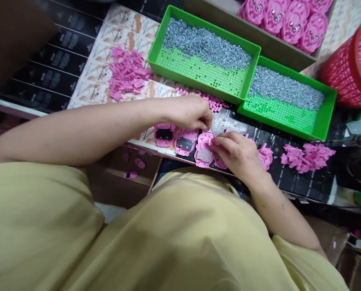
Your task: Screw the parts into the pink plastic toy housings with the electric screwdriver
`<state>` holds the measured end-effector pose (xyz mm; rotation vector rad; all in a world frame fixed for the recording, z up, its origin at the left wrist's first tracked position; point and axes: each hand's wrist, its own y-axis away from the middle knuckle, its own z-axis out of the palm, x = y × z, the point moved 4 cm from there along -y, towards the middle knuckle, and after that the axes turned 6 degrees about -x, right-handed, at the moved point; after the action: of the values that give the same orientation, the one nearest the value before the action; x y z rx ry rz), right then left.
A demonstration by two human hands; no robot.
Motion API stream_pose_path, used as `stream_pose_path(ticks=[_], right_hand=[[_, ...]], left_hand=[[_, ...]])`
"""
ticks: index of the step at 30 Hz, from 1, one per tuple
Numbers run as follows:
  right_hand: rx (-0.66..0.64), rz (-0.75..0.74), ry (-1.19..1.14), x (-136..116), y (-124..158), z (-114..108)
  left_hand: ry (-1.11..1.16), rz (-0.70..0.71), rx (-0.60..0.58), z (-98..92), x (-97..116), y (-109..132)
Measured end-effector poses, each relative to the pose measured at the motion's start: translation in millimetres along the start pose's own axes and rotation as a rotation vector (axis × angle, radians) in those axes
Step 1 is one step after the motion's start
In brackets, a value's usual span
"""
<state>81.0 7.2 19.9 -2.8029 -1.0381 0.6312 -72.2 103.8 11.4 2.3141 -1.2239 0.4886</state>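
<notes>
A row of pink plastic casing halves lies along the table's front edge, several with a dark plate inside. My left hand [195, 112] is closed just above the top of one casing half [205, 147] that has a silvery plate in its lower part. Its fingers curl downward, and what they pinch is hidden. From the other side, my right hand [237, 154] reaches in with thumb and forefinger together at that casing's right edge. A small pink part [211, 142] shows at these fingertips. Other casings lie partly under the right hand.
Behind the hands stand two green trays [195, 76] [286, 117] of small metal screws. Pink pieces lie in piles at left [127, 72] and right [307, 157], with small pink bits [215, 103] between. A carton [277, 46] and red basket [338, 76] hold more pink parts.
</notes>
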Motion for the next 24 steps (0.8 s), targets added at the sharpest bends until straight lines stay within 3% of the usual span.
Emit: stream_pose_path(ticks=[11, 17, 24], right_hand=[[-0.009, -0.018, 0.025, -1.2, -1.7, 4.5], [0.087, 0.001, 0.053, -0.5, -13.2, 1.0], [-0.001, 0.015, 0.178, -1.0, -22.3, 13.2]], left_hand=[[-0.115, -0.077, 0.049, 2.4, 3.7, -5.9], [-0.155, -0.066, 0.081, 5.5, -0.3, -5.2], [-0.110, -0.113, 0.032, 1.1, 7.2, -1.9]])
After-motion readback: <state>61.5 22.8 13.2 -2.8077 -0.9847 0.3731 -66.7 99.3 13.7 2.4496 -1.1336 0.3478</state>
